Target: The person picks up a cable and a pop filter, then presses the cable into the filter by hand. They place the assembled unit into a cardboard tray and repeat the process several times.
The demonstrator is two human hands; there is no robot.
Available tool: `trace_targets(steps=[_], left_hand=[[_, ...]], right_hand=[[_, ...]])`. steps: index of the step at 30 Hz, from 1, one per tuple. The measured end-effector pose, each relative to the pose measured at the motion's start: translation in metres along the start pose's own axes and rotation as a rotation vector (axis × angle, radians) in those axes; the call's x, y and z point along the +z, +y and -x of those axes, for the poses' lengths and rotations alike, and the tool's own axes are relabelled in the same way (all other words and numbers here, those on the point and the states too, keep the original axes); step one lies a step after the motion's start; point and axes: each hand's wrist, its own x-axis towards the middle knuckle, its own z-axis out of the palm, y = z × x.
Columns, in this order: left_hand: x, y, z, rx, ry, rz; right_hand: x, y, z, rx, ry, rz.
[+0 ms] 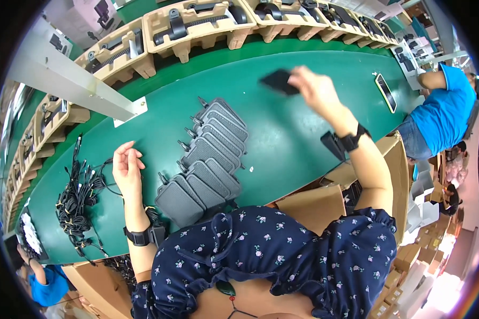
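My right hand [312,87] is raised over the far middle of the green table [271,138], pinching a flat black piece [278,82] by its right edge. Motion blurs that piece, so its exact kind is unclear. My left hand [127,169] hovers at the left with loosely curled fingers and nothing visible in them. Between my hands lies an overlapping row of dark grey, mesh-textured pads [215,143] with rounded corners and short pegs along their left side. Bundled black cables [80,196] lie left of my left hand. Each wrist wears a black strap with a small box.
Moulded cardboard trays [197,34] holding black parts line the far side. A white metal post [80,80] meets the table at the left. A phone [386,93] lies far right. Open cartons [314,207] sit at the near edge. Co-workers in blue [444,111] are at both ends.
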Motion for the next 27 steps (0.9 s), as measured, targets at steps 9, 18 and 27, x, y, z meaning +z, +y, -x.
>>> trace_targets(steps=[9,18,27], left_hand=[[0.002,-0.003,0.003,0.022,0.008,-0.050],[0.005,0.000,0.005,0.033,0.070,-0.119],[0.010,-0.002,0.000,0.058,0.074,-0.141]], right_hand=[[-0.021,0.190,-0.139,0.222,0.885,-0.089],[0.002,0.193,-0.164,0.526,0.579,-0.657],[-0.011,0.179,-0.154,0.316,0.477,0.841]])
